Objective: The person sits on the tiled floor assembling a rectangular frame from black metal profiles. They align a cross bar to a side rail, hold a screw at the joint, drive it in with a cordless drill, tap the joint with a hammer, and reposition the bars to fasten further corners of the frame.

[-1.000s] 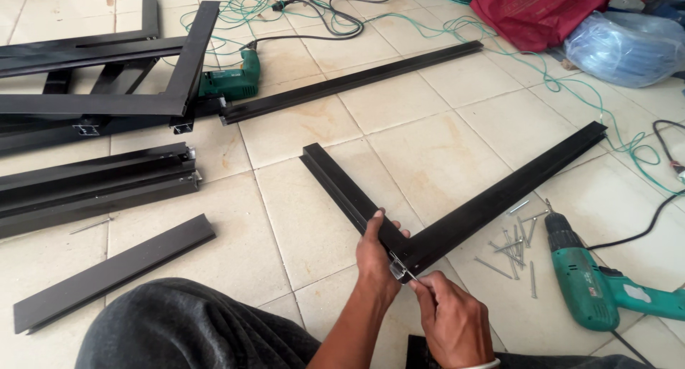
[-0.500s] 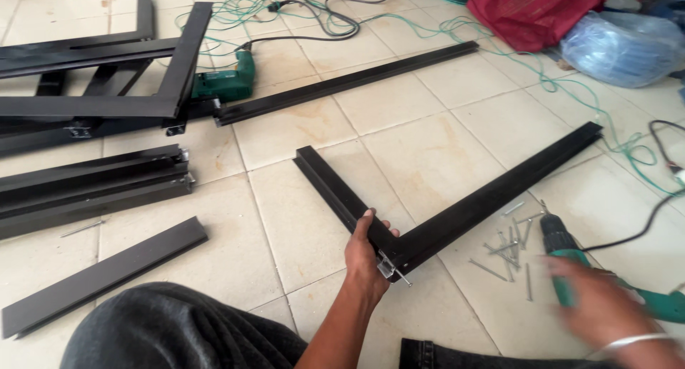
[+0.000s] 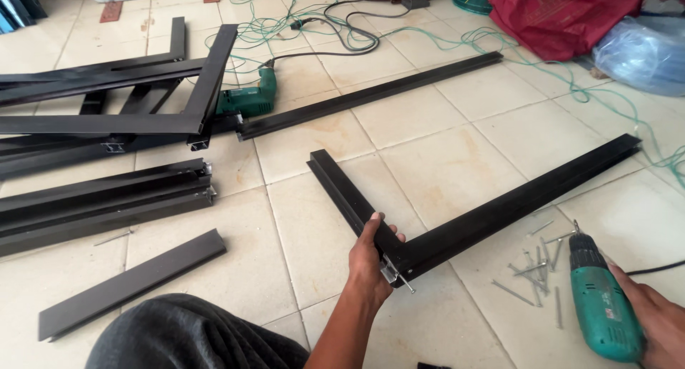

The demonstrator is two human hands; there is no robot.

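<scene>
A second green drill lies on the tiled floor — left of it, stacked black frame sections; right of it, a long black bar; farther right, a red cloth.

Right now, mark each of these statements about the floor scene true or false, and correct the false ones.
1. The left hand grips the corner of the black L-shaped metal frame. True.
2. The right hand holds a hammer. False: it holds the green power drill.
3. Loose silver screws lie on the tiled floor beside that drill. True.
4. A second green drill stands upright on a table. False: it lies on the floor by the stacked black metal bars.
</scene>
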